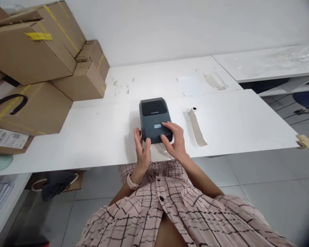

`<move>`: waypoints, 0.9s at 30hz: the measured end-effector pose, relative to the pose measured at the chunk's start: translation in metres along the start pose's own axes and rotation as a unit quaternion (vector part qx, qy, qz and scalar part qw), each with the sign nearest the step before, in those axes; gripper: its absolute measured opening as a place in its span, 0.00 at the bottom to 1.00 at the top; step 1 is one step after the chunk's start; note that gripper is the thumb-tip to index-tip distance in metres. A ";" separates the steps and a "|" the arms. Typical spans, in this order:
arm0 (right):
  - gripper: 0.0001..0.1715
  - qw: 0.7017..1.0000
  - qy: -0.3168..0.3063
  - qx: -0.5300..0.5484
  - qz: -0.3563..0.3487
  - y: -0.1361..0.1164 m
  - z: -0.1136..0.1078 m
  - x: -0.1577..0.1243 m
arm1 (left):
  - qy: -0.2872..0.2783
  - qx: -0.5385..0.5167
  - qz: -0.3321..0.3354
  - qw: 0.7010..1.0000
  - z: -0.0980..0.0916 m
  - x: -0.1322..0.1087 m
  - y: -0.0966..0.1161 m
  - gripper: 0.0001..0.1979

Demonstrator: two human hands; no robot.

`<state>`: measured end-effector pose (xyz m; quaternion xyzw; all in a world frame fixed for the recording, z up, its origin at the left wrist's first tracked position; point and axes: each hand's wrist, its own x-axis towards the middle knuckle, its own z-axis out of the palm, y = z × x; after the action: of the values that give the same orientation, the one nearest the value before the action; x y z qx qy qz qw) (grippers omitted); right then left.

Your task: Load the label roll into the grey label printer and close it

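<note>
A small dark grey label printer (154, 118) stands on the white table (234, 120), close to its front edge. My left hand (142, 151) rests against the printer's near left corner with its fingers stretched up along the side. My right hand (175, 139) lies over the printer's near right corner, fingers spread across the top. Neither hand lifts it. A roll of label paper (196, 126) lies just right of the printer, a strip of it unrolled toward me.
Several cardboard boxes (41, 61) are stacked at the table's left end. A white sheet (192, 85) lies at the back. A second white shelf (270, 63) stands at the right, with tiled floor below. A bag (55, 183) sits under the table.
</note>
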<state>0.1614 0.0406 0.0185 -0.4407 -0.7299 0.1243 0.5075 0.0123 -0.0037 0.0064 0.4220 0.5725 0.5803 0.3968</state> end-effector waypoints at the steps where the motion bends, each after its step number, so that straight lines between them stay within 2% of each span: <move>1: 0.27 0.997 0.025 0.042 0.055 0.003 0.000 -0.011 | 0.002 -0.002 -0.008 1.000 0.000 0.000 -0.002 0.40; 3: 0.32 0.980 0.051 0.116 0.156 0.008 0.001 -0.031 | -0.006 0.004 -0.016 1.000 -0.002 0.000 -0.007 0.38; 5: 0.32 0.961 0.051 0.174 0.210 0.010 0.003 -0.043 | -0.008 0.015 -0.005 1.000 -0.004 0.002 -0.011 0.37; 9: 0.28 0.943 0.068 0.249 0.212 0.012 0.003 -0.042 | 0.031 0.023 0.023 0.999 -0.004 0.005 -0.016 0.37; 12: 0.26 0.939 0.084 0.274 0.191 0.015 -0.003 -0.025 | 0.039 0.012 0.044 0.998 -0.004 0.011 -0.006 0.36; 16: 0.27 0.964 0.076 0.231 0.109 0.020 -0.013 0.021 | 0.008 -0.022 0.111 0.994 -0.006 0.040 0.022 0.36; 19: 0.33 0.992 0.044 0.115 0.036 0.022 -0.010 0.070 | 0.011 -0.041 0.130 0.991 -0.006 0.075 0.032 0.31; 20: 0.36 0.997 0.036 0.071 0.016 0.022 -0.007 0.086 | 0.013 -0.032 0.114 0.993 -0.005 0.087 0.031 0.31; 23: 0.40 0.999 0.028 -0.024 -0.016 0.026 0.005 0.131 | -0.013 0.032 0.013 0.999 0.001 0.114 0.017 0.37; 27: 0.40 0.997 0.013 -0.072 -0.024 0.042 0.019 0.182 | -0.019 0.103 -0.047 0.993 0.006 0.123 -0.002 0.45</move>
<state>0.1492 0.2098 0.0984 -0.4600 -0.7408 0.0533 0.4866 -0.0223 0.1145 0.0085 0.4447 0.6408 0.4903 0.3888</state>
